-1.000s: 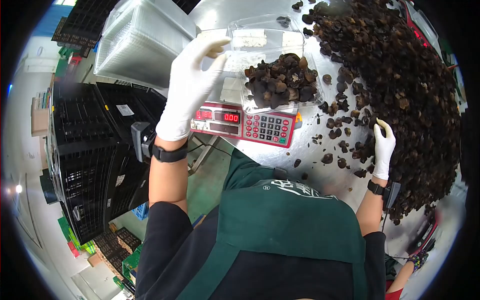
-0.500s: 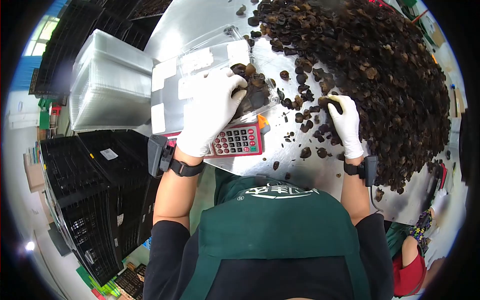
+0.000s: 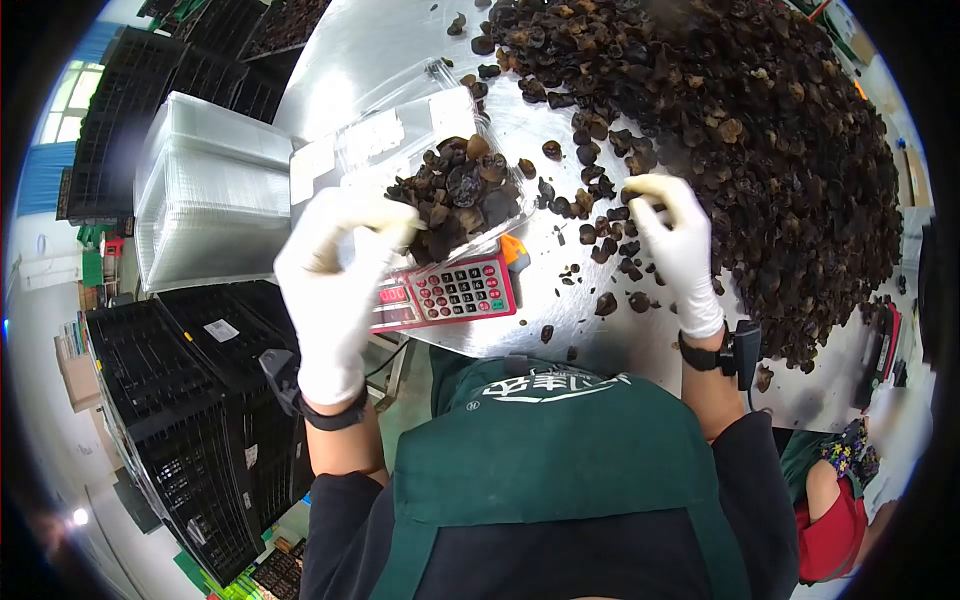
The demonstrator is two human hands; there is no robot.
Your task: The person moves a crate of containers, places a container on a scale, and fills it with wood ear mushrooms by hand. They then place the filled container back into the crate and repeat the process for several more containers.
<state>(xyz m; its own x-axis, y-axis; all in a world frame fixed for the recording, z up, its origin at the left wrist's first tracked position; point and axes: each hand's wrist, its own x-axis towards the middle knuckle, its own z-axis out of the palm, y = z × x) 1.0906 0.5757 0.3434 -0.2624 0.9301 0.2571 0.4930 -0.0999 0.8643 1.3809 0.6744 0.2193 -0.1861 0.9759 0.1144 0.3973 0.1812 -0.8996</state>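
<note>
- Left hand (image 3: 335, 285): gloved and blurred; fingers bent at the near rim of the clear clamshell tray (image 3: 345, 165); pinching or only touching, cannot tell.
- Right hand (image 3: 678, 250): fingers curled over loose pieces at the edge of the fungus pile (image 3: 760, 130) on the steel table (image 3: 370, 50); whether they clasp anything is hidden.
- Handling, as judged: tray thin, light and likely to buckle; best held by rim or base; fungus brittle.
- Contents: tray heaped with dried black fungus (image 3: 455, 195); it stands on the red-keyed scale (image 3: 455, 292), lid open; stack of empty clamshells (image 3: 205, 200) to its left.

Blurred left hand (image 3: 335, 285) seemingly hides part of scale (image 3: 455, 293).
</note>
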